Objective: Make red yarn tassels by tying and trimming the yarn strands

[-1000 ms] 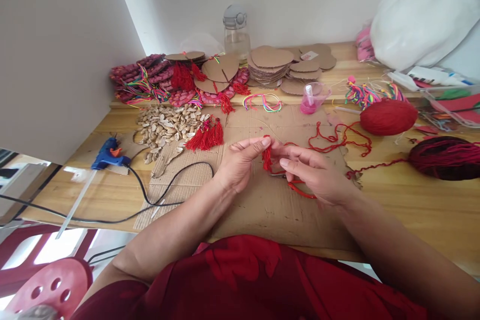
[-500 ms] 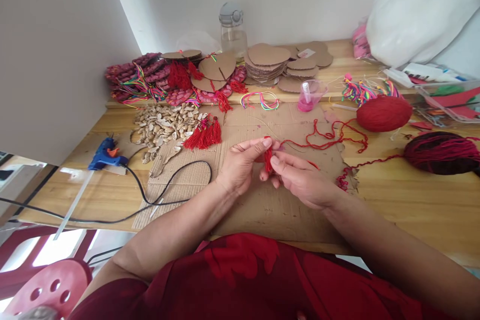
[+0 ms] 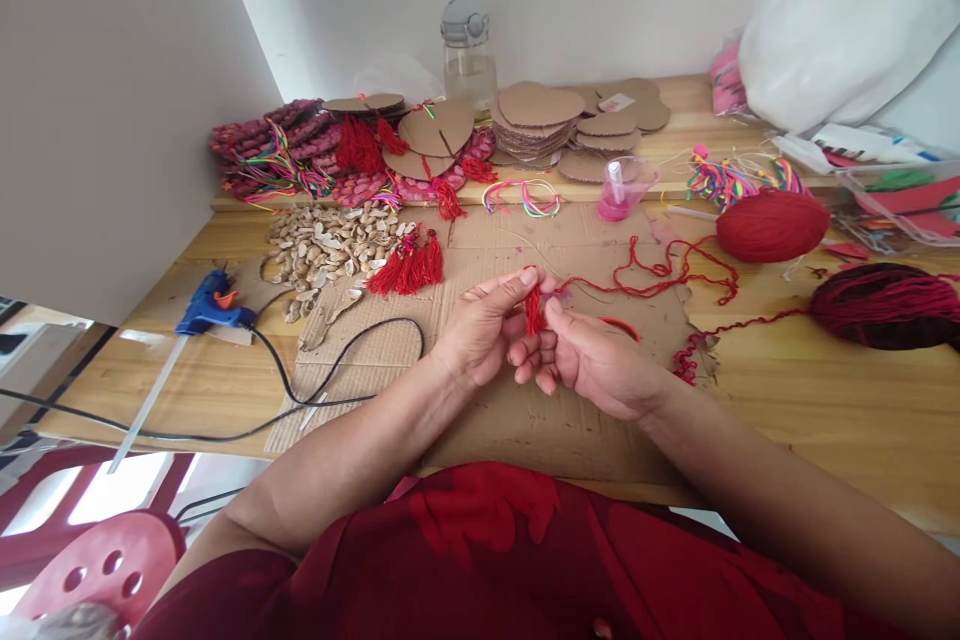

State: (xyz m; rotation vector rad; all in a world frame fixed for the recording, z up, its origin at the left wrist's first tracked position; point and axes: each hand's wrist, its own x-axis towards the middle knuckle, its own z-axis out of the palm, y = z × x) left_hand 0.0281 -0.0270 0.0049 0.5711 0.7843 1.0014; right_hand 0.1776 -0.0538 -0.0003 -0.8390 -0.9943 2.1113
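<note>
My left hand (image 3: 484,325) pinches the top of a small red yarn tassel (image 3: 533,308) between thumb and fingertips, over the cardboard sheet. The tassel's strands hang down. Close by on its right is my right hand (image 3: 600,355), palm turned up, with its thumb apart from its loosely curled fingers. A red yarn strand (image 3: 660,272) runs over the cardboard toward the red yarn ball (image 3: 772,225). Behind my right hand, a curved orange-red piece (image 3: 619,328) partly shows; its kind is unclear. A bunch of red tassels (image 3: 407,263) lies left of my hands.
Peanut shells (image 3: 330,245) are heaped at left, near a blue glue gun (image 3: 214,305) whose black cord (image 3: 341,365) loops onto the cardboard (image 3: 487,430). Cardboard discs (image 3: 536,110), a water bottle (image 3: 469,65) and a pink-tinted cup (image 3: 619,200) stand behind. A dark red yarn ball (image 3: 877,305) sits right.
My right hand's thumb has come away from the tassel and its fingers have loosened. More of the tassel's strands now show below my left fingertips, which still pinch it.
</note>
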